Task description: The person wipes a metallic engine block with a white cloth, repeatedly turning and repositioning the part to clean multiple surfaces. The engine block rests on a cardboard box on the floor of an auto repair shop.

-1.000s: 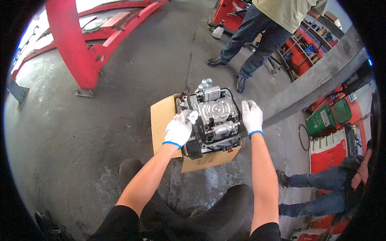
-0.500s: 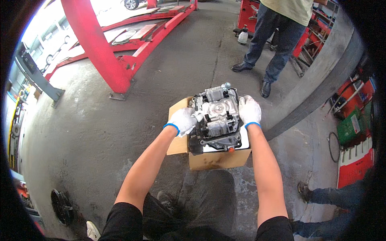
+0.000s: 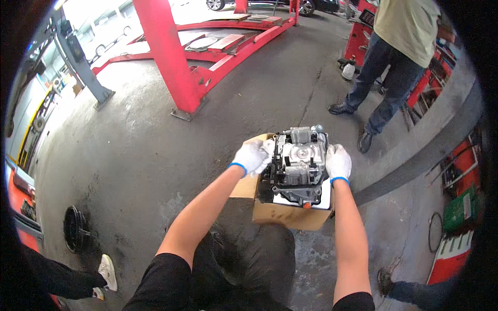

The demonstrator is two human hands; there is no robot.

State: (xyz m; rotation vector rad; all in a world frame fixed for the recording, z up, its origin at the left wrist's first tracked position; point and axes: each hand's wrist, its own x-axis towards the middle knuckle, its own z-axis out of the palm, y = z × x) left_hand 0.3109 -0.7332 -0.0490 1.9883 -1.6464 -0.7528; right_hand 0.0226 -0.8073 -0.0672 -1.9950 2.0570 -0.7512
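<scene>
A silver and black transmission control unit (image 3: 305, 153) with cylindrical metal housings and an orange plug sits in the mouth of an open cardboard box (image 3: 290, 216). My left hand (image 3: 251, 157), in a white glove with a blue cuff, is closed at the unit's left edge, beside a raised box flap. On the opposite side my right hand (image 3: 338, 163), gloved alike, grips the unit's right edge with bent fingers. White lining shows below the unit. Its underside and some of my fingertips are hidden, and I cannot tell whether it is lifted.
A person (image 3: 397, 57) stands beyond the box, by a grey post (image 3: 423, 137). The red lift (image 3: 168, 57) rises at far left. A black round part (image 3: 75, 229) lies on the floor at left. Other people's feet show at both lower sides.
My view has shifted, so the surroundings, box and unit appear farther right and lower. Both hands stay at the unit's sides. Another person's leg shows more at lower left.
</scene>
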